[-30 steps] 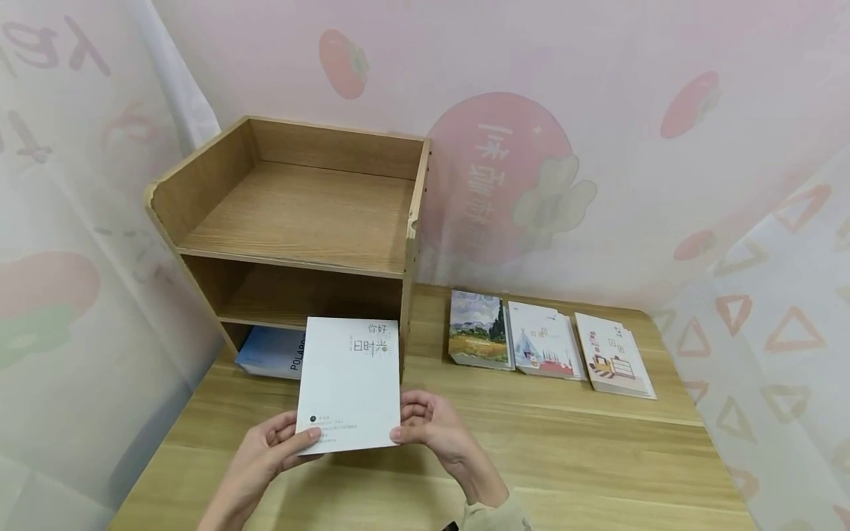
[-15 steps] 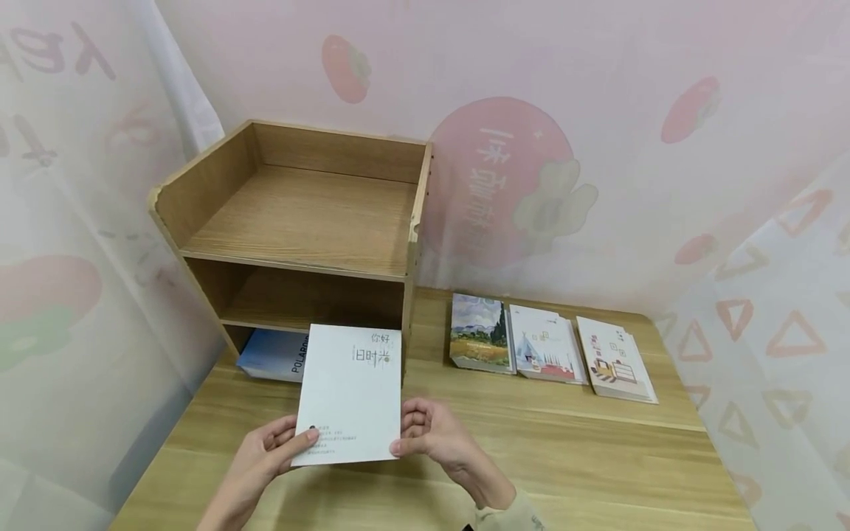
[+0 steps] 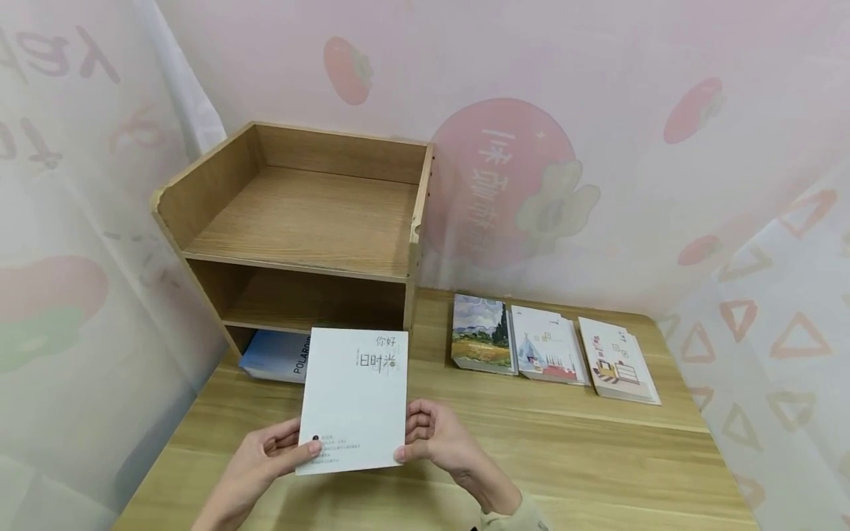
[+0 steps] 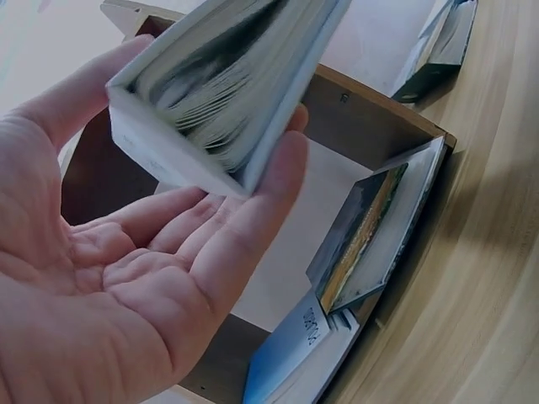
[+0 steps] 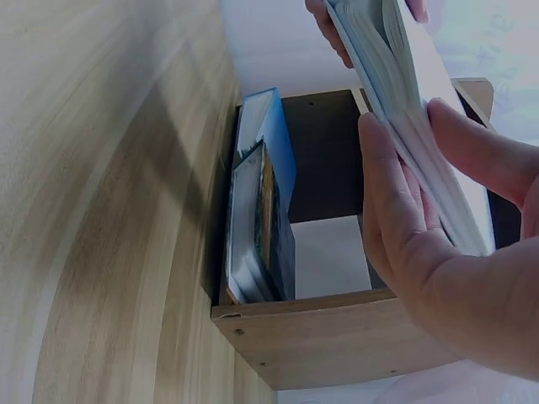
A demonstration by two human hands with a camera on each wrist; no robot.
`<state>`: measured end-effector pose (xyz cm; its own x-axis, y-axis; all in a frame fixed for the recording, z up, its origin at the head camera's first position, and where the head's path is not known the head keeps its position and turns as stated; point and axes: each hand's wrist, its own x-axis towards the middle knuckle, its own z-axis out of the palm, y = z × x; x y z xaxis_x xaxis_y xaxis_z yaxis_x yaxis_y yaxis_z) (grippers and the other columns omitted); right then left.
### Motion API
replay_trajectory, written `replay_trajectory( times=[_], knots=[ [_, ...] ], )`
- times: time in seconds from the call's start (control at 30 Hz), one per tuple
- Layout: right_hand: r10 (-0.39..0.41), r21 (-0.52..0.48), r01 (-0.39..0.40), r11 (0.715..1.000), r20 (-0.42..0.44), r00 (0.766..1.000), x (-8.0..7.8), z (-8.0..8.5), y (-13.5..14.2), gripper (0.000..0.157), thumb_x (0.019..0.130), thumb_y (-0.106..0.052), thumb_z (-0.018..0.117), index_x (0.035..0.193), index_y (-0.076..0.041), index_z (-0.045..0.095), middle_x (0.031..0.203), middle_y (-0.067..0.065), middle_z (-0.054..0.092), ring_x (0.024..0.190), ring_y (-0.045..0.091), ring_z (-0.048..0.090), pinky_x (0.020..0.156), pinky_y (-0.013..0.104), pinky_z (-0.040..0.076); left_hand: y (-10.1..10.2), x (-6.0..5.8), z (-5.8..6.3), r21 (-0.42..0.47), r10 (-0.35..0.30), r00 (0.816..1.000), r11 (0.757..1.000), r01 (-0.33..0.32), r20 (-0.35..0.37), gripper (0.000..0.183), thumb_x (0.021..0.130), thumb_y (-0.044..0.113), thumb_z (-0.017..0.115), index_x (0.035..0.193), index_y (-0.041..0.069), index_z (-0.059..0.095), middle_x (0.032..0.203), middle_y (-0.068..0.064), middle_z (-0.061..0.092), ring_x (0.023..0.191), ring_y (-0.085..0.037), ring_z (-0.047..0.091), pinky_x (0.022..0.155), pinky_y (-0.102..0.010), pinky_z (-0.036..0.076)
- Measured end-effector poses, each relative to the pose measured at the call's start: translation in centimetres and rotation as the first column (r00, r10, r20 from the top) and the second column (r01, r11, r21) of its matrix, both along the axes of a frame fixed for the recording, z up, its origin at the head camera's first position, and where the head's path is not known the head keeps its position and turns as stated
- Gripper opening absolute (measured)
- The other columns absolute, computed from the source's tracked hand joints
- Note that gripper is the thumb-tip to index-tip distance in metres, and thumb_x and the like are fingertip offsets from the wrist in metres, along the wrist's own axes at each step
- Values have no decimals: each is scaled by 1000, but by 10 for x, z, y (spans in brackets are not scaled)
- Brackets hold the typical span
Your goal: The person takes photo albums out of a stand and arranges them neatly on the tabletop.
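Observation:
A white book (image 3: 353,398) with Chinese lettering on its cover is held in front of the shelf, tilted toward the head camera. My left hand (image 3: 268,456) pinches its lower left corner, thumb on the cover and fingers underneath. At the lower right edge, my right hand (image 3: 441,446) grips it the same way. Its loosely fanned pages show from the side in the left wrist view, where the left hand (image 4: 160,244) supports the book (image 4: 244,76) from below. The right wrist view has the right hand (image 5: 455,244) around the book's edge (image 5: 413,109).
The wooden shelf (image 3: 415,258) stands at the left. A blue POLAROID book (image 3: 275,354) lies in its bottom compartment, beside a painted-cover book (image 5: 261,227). On the table (image 3: 564,450), a landscape-cover book (image 3: 479,332) and two white illustrated books (image 3: 546,343) lie in a row at the right.
Both hands have drawn the white book slightly back toward the person, away from the shelf, and a little to the right. The grip is unchanged.

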<state>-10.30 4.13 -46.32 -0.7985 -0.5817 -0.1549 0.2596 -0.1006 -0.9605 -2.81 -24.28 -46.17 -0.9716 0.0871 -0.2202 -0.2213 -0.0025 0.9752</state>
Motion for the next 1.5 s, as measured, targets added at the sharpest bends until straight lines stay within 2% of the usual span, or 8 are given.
replay_trajectory(
  times=[0.2, 0.47, 0.6, 0.77, 1.0, 1.23, 1.5],
  knots=[
    [-9, 20, 10, 1000, -42, 999, -2, -1, 5, 46, 66, 25, 72, 107, 10, 56, 86, 13, 63, 73, 21, 62, 63, 26, 56, 1, -5, -1, -6, -20, 1000, 1000, 20, -13, 62, 89, 14, 74, 139, -10, 46, 121, -21, 64, 106, -29, 65, 88, -31, 54],
    [-3, 22, 4, 1000, -65, 998, -9, -6, 25, 46, 69, 21, 74, 109, 11, 54, 90, 13, 62, 77, 21, 61, 66, 26, 56, 17, -14, -6, 49, -59, 998, 997, 60, -20, 63, 90, 13, 74, 140, -11, 44, 122, -22, 63, 107, -30, 65, 88, -32, 54],
    [6, 43, -1, 999, -121, 993, -12, -13, 42, 47, 70, 17, 77, 111, 13, 53, 94, 15, 63, 80, 22, 62, 69, 26, 56, 30, -19, -12, 57, -96, 995, 994, 97, -17, 69, 89, 14, 75, 142, -13, 40, 122, -23, 62, 106, -31, 64, 86, -32, 55],
    [2, 64, 7, 998, -150, 989, -19, -22, 62, 48, 71, 15, 78, 113, 12, 54, 95, 15, 64, 82, 23, 63, 71, 28, 57, 47, -28, -19, 57, -124, 992, 990, 126, -23, 72, 88, 16, 77, 142, -12, 39, 121, -22, 62, 106, -32, 64, 84, -32, 55],
    [-2, 112, 17, 994, -131, 991, -26, -28, 85, 48, 71, 15, 78, 112, 11, 53, 96, 16, 63, 82, 24, 62, 71, 28, 56, 68, -40, -29, 73, -165, 986, 983, 167, -31, 75, 87, 19, 78, 143, -12, 39, 121, -20, 63, 105, -31, 65, 83, -33, 56],
    [-16, 137, 38, 990, -154, 988, -25, -40, 112, 48, 74, 13, 78, 113, 13, 52, 97, 18, 62, 84, 24, 63, 72, 28, 57, 90, -46, -42, 133, -188, 982, 973, 191, -35, 73, 86, 14, 79, 142, -12, 40, 123, -21, 62, 106, -31, 64, 85, -34, 56],
    [-44, 140, 64, 988, -140, 989, -24, -51, 136, 50, 76, 12, 77, 117, 15, 50, 100, 19, 61, 86, 26, 62, 74, 30, 57, 114, -54, -60, 185, -208, 977, 959, 213, -44, 69, 85, 12, 79, 140, -12, 44, 118, -20, 64, 104, -32, 65, 85, -35, 56]
  ],
)
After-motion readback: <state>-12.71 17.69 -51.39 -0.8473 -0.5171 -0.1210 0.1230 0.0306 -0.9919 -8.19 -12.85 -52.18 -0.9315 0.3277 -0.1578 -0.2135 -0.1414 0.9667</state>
